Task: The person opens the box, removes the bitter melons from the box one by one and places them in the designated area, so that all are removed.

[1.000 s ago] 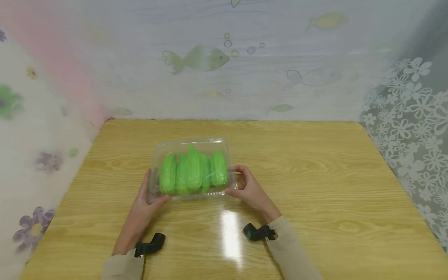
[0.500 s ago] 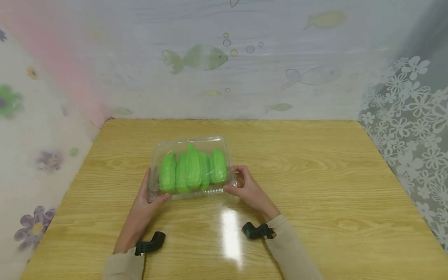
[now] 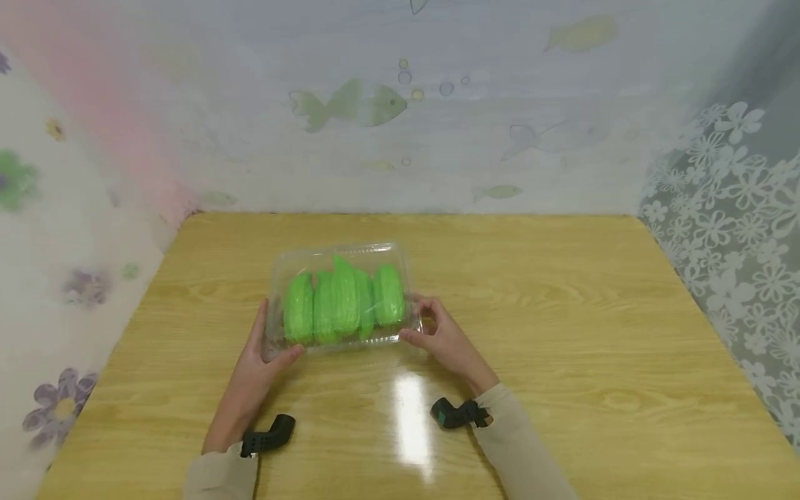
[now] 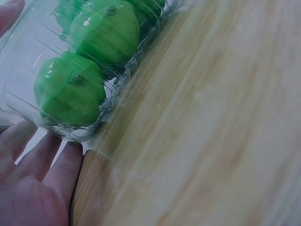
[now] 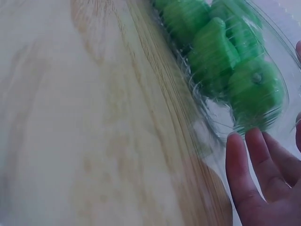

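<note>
A clear plastic clamshell box point(image 3: 375, 255) is left of the table's middle, turned slightly anticlockwise. Inside, several bright green, long, ridged pieces point(image 3: 345, 302) lie side by side; the left wrist view shows rounded ends with a small stub on a green piece point(image 4: 73, 92). My left hand point(image 3: 253, 375) holds the box's left near corner, thumb over the near edge and fingers along the side. At the opposite end my right hand point(image 3: 446, 344) pinches the right near corner between thumb and fingers. In the right wrist view, fingertips point(image 5: 256, 136) meet the plastic wall.
The wood-grain table point(image 3: 562, 298) runs back to a wall point(image 3: 250, 160) painted with fish. Another wall point(image 3: 75, 229), with flowers, stands at the left, and a flower-patterned panel point(image 3: 737, 257) at the right. Black wrist devices point(image 3: 271, 436) sit on both forearms.
The box has shifted very slightly away from me, with both hands keeping their hold on it. My right fingers have drawn in a little at its side.
</note>
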A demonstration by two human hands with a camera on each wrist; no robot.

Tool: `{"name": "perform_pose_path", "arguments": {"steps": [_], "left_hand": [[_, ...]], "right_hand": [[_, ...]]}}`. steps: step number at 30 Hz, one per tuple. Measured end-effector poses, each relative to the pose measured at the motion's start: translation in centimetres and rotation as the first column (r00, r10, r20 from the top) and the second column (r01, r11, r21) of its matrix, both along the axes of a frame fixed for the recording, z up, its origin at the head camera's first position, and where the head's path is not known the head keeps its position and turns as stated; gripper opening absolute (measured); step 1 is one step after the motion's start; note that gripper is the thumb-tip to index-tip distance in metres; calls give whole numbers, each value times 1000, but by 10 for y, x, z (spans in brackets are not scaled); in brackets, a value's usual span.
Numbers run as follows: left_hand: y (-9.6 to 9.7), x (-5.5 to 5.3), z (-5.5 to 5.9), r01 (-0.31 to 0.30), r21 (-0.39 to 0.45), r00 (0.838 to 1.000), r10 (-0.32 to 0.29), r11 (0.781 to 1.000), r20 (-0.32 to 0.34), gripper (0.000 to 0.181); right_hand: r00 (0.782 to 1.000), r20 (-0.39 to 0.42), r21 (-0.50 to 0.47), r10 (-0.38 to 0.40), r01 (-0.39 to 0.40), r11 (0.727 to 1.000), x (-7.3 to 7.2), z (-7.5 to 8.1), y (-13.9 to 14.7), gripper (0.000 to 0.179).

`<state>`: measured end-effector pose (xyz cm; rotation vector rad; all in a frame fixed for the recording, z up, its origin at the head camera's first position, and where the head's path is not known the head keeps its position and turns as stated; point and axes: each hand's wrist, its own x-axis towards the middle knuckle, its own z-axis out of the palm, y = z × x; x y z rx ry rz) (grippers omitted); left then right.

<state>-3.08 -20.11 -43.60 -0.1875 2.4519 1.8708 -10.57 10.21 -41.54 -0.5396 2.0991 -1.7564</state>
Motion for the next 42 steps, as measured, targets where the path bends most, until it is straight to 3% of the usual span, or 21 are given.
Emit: {"name": "perform_pose_path", "arguments": {"steps": [9, 16, 23, 25, 34, 42], "left_hand": [[1, 1, 0, -1, -32, 1000, 0, 999, -22, 88], [1, 0, 1, 3, -1, 1000, -3, 1000, -24, 87], [-1, 0, -4, 6, -3, 1000, -6, 1000, -17, 87], [-1, 0, -2, 6, -10, 1000, -6, 1000, -6, 86], [-5, -2, 0, 7, -32, 1000, -6, 999, 14, 87], [-4, -7, -3, 23, -15, 1000, -23, 1000, 3, 89]], "right_hand": [[998, 41, -45, -52, 54, 998, 1, -7, -1, 29], [990, 98, -49, -104, 110, 993, 3, -7, -1, 30], [986, 76, -29, -150, 153, 988, -5, -37, 0, 41], [984, 74, -34, -165, 168, 985, -5, -39, 0, 41], [984, 48, -43, -174, 176, 983, -2, -36, -5, 35], [983, 14, 49, -181, 180, 982, 0, -15, -1, 30]]}}
